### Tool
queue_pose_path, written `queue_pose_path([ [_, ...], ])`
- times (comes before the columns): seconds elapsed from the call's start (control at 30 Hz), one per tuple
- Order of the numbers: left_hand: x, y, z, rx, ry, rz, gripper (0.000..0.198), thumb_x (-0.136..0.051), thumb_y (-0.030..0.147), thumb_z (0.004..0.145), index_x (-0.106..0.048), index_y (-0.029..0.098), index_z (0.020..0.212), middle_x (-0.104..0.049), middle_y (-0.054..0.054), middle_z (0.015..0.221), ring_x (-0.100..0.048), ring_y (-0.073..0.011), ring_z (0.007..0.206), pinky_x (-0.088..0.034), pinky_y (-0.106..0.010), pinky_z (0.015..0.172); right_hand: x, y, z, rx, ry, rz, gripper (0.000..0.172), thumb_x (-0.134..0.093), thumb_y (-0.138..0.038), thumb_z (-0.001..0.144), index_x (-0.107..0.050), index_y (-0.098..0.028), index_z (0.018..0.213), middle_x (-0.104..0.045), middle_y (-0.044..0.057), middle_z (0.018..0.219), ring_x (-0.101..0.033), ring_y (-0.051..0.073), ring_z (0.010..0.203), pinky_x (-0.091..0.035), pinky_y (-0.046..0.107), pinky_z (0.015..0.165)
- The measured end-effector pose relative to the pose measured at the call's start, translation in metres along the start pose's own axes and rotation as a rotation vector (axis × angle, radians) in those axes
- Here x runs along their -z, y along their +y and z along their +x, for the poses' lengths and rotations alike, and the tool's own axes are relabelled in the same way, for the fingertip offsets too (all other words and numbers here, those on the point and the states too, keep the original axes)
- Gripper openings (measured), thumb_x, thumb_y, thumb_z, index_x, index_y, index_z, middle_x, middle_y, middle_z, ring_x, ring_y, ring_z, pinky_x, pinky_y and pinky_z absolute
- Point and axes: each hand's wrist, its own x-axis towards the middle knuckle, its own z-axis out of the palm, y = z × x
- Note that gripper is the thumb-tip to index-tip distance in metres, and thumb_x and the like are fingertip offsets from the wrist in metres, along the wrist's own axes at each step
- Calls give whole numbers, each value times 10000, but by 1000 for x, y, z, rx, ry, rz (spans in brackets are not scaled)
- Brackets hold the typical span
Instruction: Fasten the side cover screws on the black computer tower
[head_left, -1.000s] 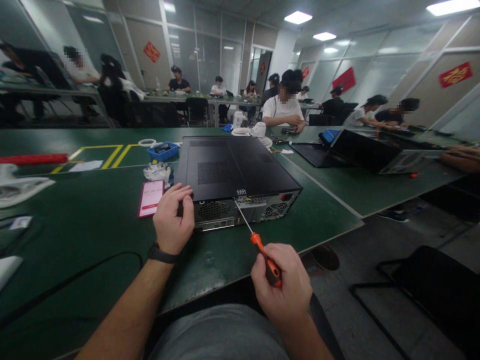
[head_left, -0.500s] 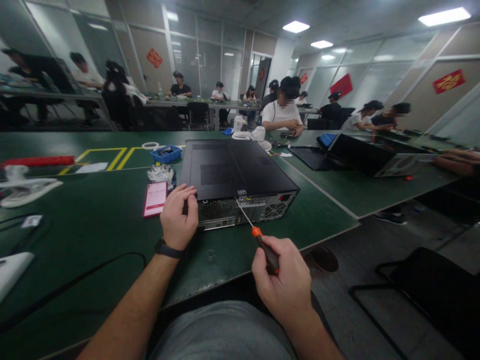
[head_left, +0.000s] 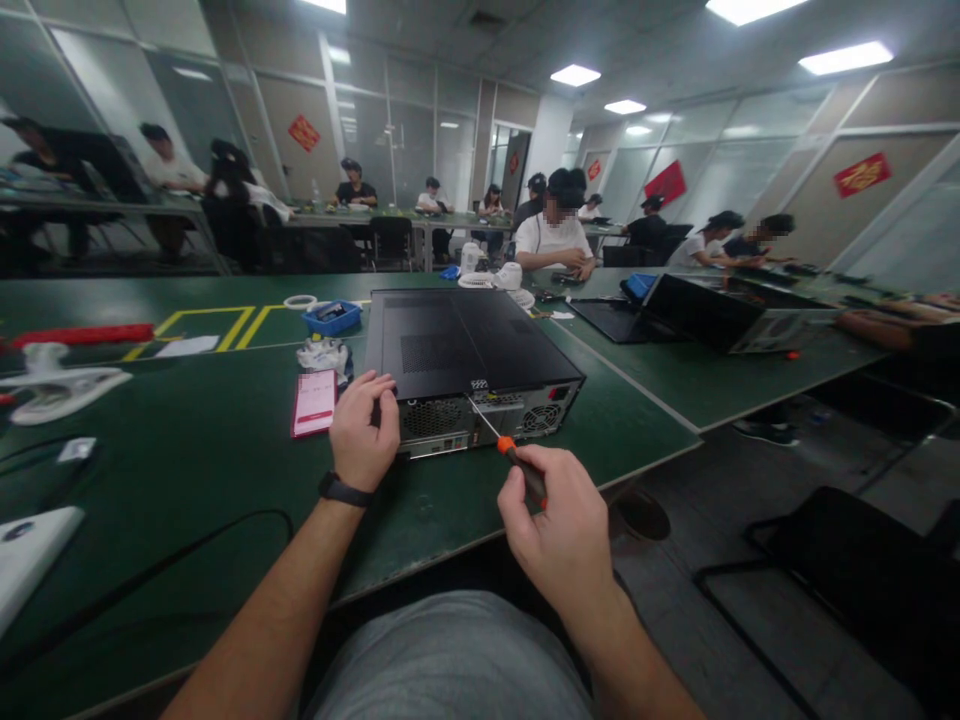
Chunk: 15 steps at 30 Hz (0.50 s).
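Observation:
A black desktop computer case [head_left: 457, 345] lies flat on the green table [head_left: 187, 440], its rear panel facing me. My left hand [head_left: 365, 430], with a dark watch on the wrist, grips the case's near left corner, fingers curled over the edge. My right hand [head_left: 553, 520] is closed around the handle of an orange and black screwdriver [head_left: 517, 465]. The thin shaft points up and left, and its tip rests against the upper middle of the rear panel.
A pink card [head_left: 315, 402], a crumpled white cloth [head_left: 322, 353] and a blue tray [head_left: 332, 317] lie left of the case. A black cable [head_left: 150, 570] curves across the near table. Another open case [head_left: 720, 315] sits to the right. A black chair [head_left: 847, 570] stands right; people sit beyond.
My right hand has moved forward and slightly up along the screwdriver, closer to the rear panel. The view has tilted a little. My left hand stays on the corner.

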Motion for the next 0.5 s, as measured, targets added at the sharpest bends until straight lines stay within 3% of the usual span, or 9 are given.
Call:
queue_pose_path([
  [0.17, 0, -1, 0, -12, 0, -4, 211, -509, 253, 960, -701, 178, 1006, -771, -110, 1069, -680, -255, 1177, -510, -467, 1059, -13, 3, -16, -61, 123, 6, 99, -590, -204, 963, -629, -196, 1054, -733, 31, 861, -687, 150, 715, -539, 272, 686],
  [0.4, -1, -1, -1, -4, 5, -8, 217, -505, 253, 961, -700, 179, 1021, -767, -111, 1075, -677, -253, 1182, -500, -470, 1064, -18, 2, -27, -84, 119, 65, 195, -575, -208, 914, -593, -191, 1108, -702, 65, 927, -681, 189, 815, -573, 320, 735],
  [0.5, -1, 0, 0, -10, 5, -9, 215, -505, 252, 962, -700, 177, 1013, -767, -112, 1070, -678, -253, 1180, -501, -464, 1063, -19, 4, -30, -81, 121, 40, 163, -571, -181, 932, -608, -195, 1090, -710, 39, 867, -673, 161, 740, -557, 287, 695],
])
